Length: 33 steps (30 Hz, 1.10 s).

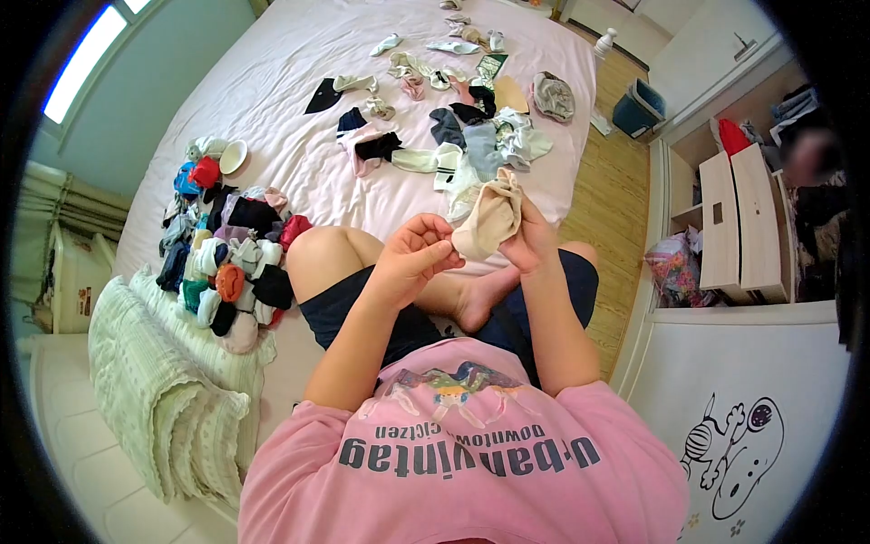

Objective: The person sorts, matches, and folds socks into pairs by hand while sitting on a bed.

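Observation:
A beige sock (488,222) is held up between my two hands, above my crossed legs. My left hand (420,254) pinches its lower left edge between thumb and fingertips. On the other side, my right hand (533,238) grips the sock, with some fingers hidden behind the cloth. Just beyond lie loose socks in white, grey and black, among them a white one with dark stripes (433,161) and a black one (378,146). At the left is a heap of rolled socks (237,249) in many colours.
The pink bed sheet (272,118) lies under everything. A folded pale quilt (163,390) is at the lower left, and a small cream bowl (234,157) stands by the heap. Off the bed's right side are a bin (639,109) and an open wardrobe with drawers (720,227).

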Each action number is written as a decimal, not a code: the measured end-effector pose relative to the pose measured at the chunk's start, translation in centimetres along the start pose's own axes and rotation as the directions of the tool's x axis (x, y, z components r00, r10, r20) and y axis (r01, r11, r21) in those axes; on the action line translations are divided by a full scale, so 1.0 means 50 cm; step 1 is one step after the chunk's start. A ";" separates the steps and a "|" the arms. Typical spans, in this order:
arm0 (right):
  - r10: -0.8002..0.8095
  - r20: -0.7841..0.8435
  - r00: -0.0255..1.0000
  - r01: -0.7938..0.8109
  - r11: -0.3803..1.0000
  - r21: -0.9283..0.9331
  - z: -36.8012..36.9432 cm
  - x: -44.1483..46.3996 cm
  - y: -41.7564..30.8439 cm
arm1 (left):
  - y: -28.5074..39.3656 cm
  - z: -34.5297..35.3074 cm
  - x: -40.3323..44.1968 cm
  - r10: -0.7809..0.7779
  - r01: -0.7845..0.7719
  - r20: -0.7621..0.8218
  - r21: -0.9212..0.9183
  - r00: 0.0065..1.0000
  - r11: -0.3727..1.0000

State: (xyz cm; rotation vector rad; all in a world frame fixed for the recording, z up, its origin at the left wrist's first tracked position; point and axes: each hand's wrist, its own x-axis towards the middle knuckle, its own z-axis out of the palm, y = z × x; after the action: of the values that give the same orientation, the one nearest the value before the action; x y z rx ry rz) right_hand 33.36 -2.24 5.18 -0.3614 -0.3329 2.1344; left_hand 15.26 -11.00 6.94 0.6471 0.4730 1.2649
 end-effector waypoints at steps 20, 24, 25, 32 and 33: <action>-0.388 0.619 0.683 0.486 -0.392 -0.781 0.054 -0.024 0.053 | -0.022 0.000 0.020 -0.015 0.067 -0.207 0.247 0.978 0.967; -0.119 0.812 0.572 0.614 -0.594 -0.519 0.098 -0.039 0.054 | -0.025 -0.017 0.025 0.077 -0.024 -0.258 0.205 0.963 0.978; -0.134 0.799 0.586 0.617 -0.565 -0.547 0.104 -0.040 0.058 | -0.019 -0.018 0.026 0.094 -0.047 -0.271 0.177 0.958 0.983; -0.153 0.427 0.891 0.406 -0.152 -0.901 0.081 -0.037 0.064 | -0.024 -0.040 0.022 0.140 -0.060 -0.302 0.257 0.943 0.965; -0.132 0.360 0.924 0.349 -0.100 -0.932 0.082 -0.037 0.061 | -0.027 -0.041 0.022 0.146 -0.061 -0.288 0.287 0.946 0.956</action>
State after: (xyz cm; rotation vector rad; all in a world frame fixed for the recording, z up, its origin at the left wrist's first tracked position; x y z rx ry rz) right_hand 30.50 -5.87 8.07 -0.8759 -2.0095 1.0617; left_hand 15.14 -9.80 4.54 0.7179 0.8939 1.4222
